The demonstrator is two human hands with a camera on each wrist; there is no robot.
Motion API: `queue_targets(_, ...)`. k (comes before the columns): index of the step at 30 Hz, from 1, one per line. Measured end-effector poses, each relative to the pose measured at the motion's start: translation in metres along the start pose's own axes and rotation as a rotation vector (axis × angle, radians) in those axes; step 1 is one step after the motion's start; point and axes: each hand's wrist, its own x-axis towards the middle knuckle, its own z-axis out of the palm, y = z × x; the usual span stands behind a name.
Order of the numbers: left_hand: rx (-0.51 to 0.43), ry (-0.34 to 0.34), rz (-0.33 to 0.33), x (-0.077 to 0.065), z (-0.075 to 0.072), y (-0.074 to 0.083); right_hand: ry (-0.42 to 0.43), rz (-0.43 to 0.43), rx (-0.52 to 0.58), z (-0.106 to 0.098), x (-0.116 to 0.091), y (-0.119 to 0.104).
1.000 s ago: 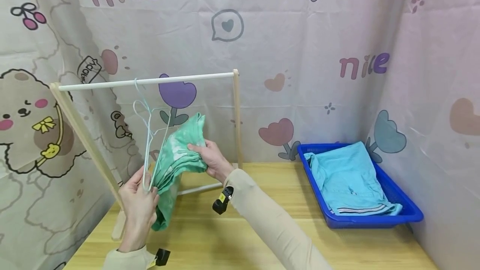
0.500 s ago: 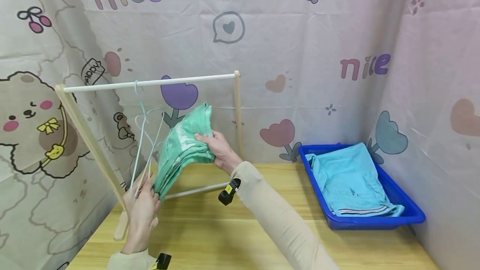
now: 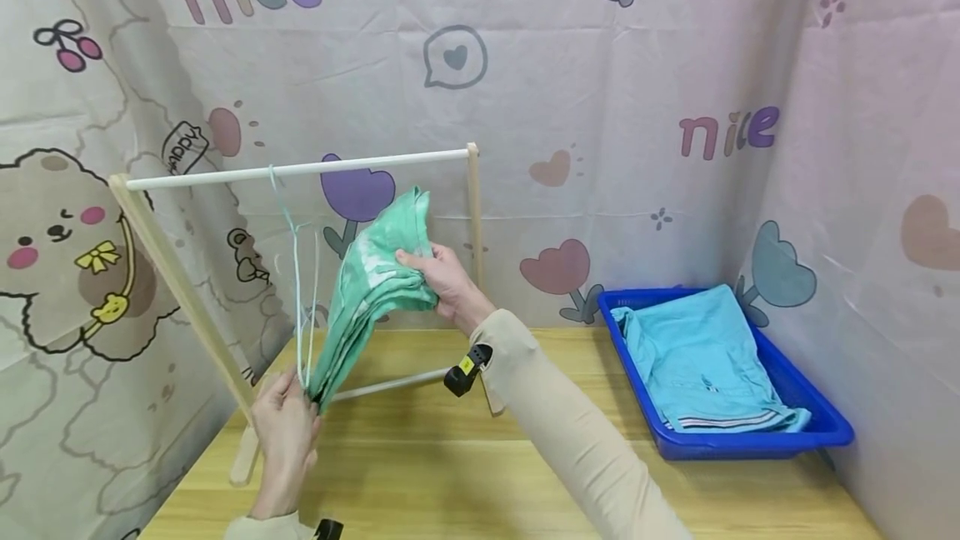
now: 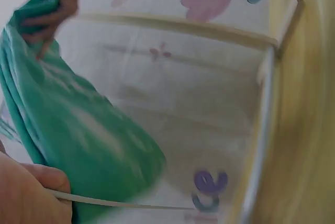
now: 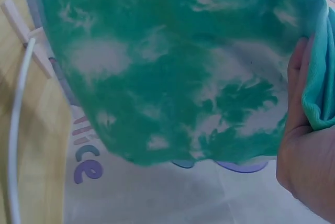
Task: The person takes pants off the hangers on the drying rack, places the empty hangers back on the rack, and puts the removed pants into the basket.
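Note:
In the head view, a green-and-white tie-dyed garment (image 3: pixel 375 282) is stretched in folds between both hands, its right end higher. My right hand (image 3: pixel 453 282) grips the upper end, thumb in front and fingers behind. Low on the left, my left hand (image 3: pixel 285 427) pinches the garment's lower end together with the bottom of a pale blue wire hanger (image 3: pixel 296 290). The hanger's hook sits over the white rod of the rack (image 3: pixel 375 161). In the left wrist view, the hanger's thin wire (image 4: pixel 115 202) runs from beside the left thumb, across the garment (image 4: pixel 89 124).
A blue basket (image 3: pixel 750 445) stands on the right of the wooden table (image 3: pixel 570 432), holding a folded light-blue garment (image 3: pixel 690 357). The rack's wooden left post (image 3: pixel 180 290) rises beside the left hand. Printed curtain (image 3: pixel 630 98) encloses the back and sides.
My right hand has moved up and slightly right, pulling the garment's upper end away from the hanger. The left hand has moved lower, and the garment's hanging lower part has been lifted taut.

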Motion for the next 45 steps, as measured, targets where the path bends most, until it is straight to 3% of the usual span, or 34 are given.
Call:
queue_targets(4, -0.022, 0.012, -0.032, 0.003, -0.017, -0.007, 0.003, -0.031, -0.015, -0.001, -0.001, -0.013)
queue_targets(7, -0.029, 0.014, -0.019, 0.004, -0.022, -0.006, 0.002, -0.048, -0.045, -0.005, -0.002, -0.021)
queue_targets(13, -0.024, 0.021, 0.047, 0.002, -0.019, 0.004, -0.013, -0.033, -0.135, -0.022, -0.007, -0.031)
queue_targets(20, -0.036, 0.039, 0.042, 0.002, -0.018, 0.009, -0.111, 0.055, -0.3, -0.045, -0.007, -0.051)
queue_targets(23, -0.028, 0.041, 0.045, 0.002, -0.018, 0.011, -0.149, 0.117, -0.44, -0.057, -0.007, -0.066)
queue_targets(27, -0.032, 0.029, 0.042, 0.001, -0.019, 0.013, -0.243, 0.137, -0.771, -0.071, -0.007, -0.091)
queue_targets(32, -0.047, 0.034, 0.04, 0.002, -0.019, 0.017, -0.404, 0.015, -1.195, -0.078, -0.01, -0.115)
queue_targets(35, -0.05, 0.032, 0.044, 0.003, -0.018, 0.019, -0.437, -0.072, -1.369, -0.081, -0.014, -0.123)
queue_targets(40, -0.046, 0.04, 0.055, 0.004, -0.017, 0.022, -0.381, -0.163, -1.551, -0.09, -0.02, -0.129)
queue_targets(45, -0.077, 0.047, 0.045, 0.003, -0.017, 0.022, -0.344, -0.172, -1.548, -0.097, -0.022, -0.128)
